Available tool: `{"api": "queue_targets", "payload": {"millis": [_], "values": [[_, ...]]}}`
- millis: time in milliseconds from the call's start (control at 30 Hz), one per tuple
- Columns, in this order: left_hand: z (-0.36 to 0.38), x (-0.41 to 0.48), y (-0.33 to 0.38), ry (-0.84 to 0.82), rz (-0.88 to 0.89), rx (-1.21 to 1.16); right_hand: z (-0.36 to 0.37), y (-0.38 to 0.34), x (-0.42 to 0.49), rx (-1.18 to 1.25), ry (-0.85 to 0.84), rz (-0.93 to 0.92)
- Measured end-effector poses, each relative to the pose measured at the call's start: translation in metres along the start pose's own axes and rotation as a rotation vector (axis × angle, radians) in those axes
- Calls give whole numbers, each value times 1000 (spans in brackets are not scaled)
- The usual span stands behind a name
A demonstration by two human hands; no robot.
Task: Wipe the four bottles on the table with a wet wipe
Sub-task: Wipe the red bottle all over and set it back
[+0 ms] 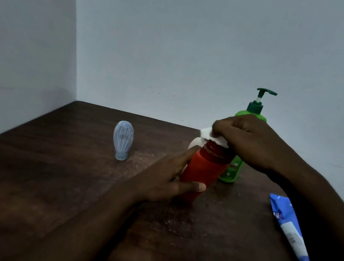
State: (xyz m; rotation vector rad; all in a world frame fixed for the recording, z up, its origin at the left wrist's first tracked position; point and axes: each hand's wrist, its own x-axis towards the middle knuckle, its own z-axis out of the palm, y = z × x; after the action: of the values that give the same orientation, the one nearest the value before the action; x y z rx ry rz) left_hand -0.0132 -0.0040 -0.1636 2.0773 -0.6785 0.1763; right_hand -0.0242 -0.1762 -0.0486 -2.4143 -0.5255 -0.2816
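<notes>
Wipe pinched in right hand touches red bottle.

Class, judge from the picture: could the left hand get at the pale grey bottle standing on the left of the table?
Probably yes. Nothing stands between the left hand and the pale grey bottle. But that hand grips the red bottle, so it would have to let go first.

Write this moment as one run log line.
left hand: holds red plastic bottle | right hand: presses white wet wipe on its top
</notes>
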Motion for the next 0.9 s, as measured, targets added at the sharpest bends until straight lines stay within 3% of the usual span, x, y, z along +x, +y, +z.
{"api": "queue_targets", "payload": {"millis": [200,300,367,467,600,733,867,900], "values": [[-1,5,-9,-28,-26,-84,11,45,-5,510,160,242],[2,5,-12,-48,-70,-177,27,58,-12,819,195,296],[4,4,-13,-43,-93,-277,41,60,-16,881,273,299],[4,4,-15,-20,-127,-344,57,56,-20,687,454,208],[7,4,-16,-11,-139,-385,67,45,-20,333,673,-70],[10,4,-14,-23,-198,-582,76,41,-14,87,680,-197],[8,2,-11,119,-212,-707,77,37,-13,-98,642,-276],[8,3,-15,86,-215,-768,78,37,-14,-152,612,-300]]}}
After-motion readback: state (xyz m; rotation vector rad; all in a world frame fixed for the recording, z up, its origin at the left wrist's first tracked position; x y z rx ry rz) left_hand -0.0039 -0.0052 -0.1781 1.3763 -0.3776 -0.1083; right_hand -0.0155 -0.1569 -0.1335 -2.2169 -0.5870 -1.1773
